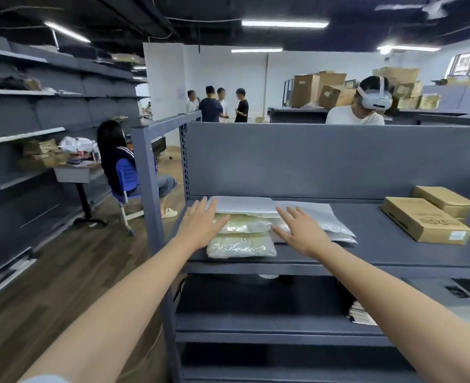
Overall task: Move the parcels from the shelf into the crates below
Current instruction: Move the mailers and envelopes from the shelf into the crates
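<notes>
While left hand (200, 228) and right hand (302, 233) reach, parcels (242, 244) lie between fingers (289, 217).

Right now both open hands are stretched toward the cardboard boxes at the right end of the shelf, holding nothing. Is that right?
Not quite. The left hand and right hand are open and hold nothing, but they stretch toward the pile of bagged parcels at the left end of the shelf, not the cardboard boxes, which lie apart at the right end. The head view shows it.
</notes>
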The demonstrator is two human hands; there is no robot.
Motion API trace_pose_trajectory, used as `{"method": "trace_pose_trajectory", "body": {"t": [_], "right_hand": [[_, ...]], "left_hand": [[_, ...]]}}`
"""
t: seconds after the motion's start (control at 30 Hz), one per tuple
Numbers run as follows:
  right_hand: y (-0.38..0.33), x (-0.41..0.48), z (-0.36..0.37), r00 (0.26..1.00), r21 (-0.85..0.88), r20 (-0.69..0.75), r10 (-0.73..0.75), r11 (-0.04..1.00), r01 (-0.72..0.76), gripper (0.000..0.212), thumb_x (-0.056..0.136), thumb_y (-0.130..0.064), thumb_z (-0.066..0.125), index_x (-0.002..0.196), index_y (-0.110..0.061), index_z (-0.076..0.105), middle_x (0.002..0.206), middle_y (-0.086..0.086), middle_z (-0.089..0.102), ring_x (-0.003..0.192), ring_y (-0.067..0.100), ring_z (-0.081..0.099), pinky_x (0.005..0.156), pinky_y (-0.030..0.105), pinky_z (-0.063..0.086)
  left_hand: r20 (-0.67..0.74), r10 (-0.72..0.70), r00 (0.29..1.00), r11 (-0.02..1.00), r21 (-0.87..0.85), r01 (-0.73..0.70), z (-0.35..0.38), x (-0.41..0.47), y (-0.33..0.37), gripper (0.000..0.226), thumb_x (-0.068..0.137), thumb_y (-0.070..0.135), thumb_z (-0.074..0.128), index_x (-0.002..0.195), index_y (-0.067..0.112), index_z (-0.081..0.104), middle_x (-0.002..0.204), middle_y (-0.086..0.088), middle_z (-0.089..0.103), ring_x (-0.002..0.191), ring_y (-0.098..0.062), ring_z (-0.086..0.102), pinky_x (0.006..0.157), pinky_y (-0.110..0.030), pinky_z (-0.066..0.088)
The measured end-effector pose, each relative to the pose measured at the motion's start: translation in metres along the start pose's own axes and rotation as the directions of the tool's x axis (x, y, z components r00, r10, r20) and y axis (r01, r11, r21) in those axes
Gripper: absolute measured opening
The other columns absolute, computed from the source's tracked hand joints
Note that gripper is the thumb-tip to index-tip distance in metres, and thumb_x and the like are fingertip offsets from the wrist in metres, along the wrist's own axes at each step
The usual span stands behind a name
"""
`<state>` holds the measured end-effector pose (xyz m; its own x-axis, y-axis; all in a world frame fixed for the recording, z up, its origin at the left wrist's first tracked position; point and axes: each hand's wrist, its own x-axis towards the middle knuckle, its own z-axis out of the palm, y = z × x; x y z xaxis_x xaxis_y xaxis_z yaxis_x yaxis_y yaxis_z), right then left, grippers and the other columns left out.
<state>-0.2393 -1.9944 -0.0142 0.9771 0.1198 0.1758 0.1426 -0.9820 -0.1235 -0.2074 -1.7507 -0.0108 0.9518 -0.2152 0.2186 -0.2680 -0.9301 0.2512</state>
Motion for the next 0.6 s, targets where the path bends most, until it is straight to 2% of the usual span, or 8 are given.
{"method": "trace_pose_trajectory", "body": {"t": [0.2,0.37,0.47,0.6], "right_hand": [[-0.004,0.066,0.008,0.998,-0.035,0.052,-0.031,0.999,0.033,0.059,0.099,-0.049,0.030,0.151,-0.031,0.010,0.159,0.006,0.012,0.147,0.026,0.005,0.117,0.038,0.013],[-0.019,0.107,0.025,0.981,-0.154,0.118,-0.154,0.973,0.172,0.055,0.101,-0.046,0.028,0.150,-0.036,0.005,0.159,0.003,0.015,0.147,0.026,0.009,0.118,0.043,0.006],[-0.031,0.121,0.034,0.966,-0.180,0.162,-0.203,0.956,0.231,0.057,0.101,-0.045,0.030,0.150,-0.038,0.002,0.159,0.002,0.016,0.145,0.024,0.017,0.117,0.041,0.009],[-0.032,0.129,0.048,0.949,-0.159,0.167,-0.266,0.943,0.292,0.054,0.102,-0.032,0.032,0.149,-0.043,0.005,0.158,0.002,0.021,0.142,0.026,0.027,0.114,0.037,0.023]], "left_hand": [[0.080,0.023,0.997,0.999,0.034,-0.026,0.007,0.060,-0.031,0.066,0.096,0.056,0.032,0.151,0.033,0.005,0.160,-0.008,-0.003,0.147,-0.029,-0.002,0.117,-0.044,0.007],[0.219,0.176,0.960,0.984,-0.021,-0.175,0.022,0.089,-0.053,0.060,0.094,0.045,0.048,0.147,0.043,0.018,0.159,0.001,-0.009,0.147,-0.023,-0.003,0.118,-0.041,0.010],[0.209,0.221,0.952,0.975,-0.035,-0.219,0.034,0.094,-0.058,0.051,0.098,0.036,0.045,0.145,0.044,0.025,0.160,0.006,-0.002,0.146,-0.022,0.010,0.117,-0.040,0.021],[0.114,0.263,0.958,0.964,-0.082,-0.254,0.035,0.095,-0.055,0.041,0.103,0.022,0.035,0.141,0.036,0.039,0.157,0.003,0.021,0.144,-0.020,0.020,0.117,-0.034,0.019]]}}
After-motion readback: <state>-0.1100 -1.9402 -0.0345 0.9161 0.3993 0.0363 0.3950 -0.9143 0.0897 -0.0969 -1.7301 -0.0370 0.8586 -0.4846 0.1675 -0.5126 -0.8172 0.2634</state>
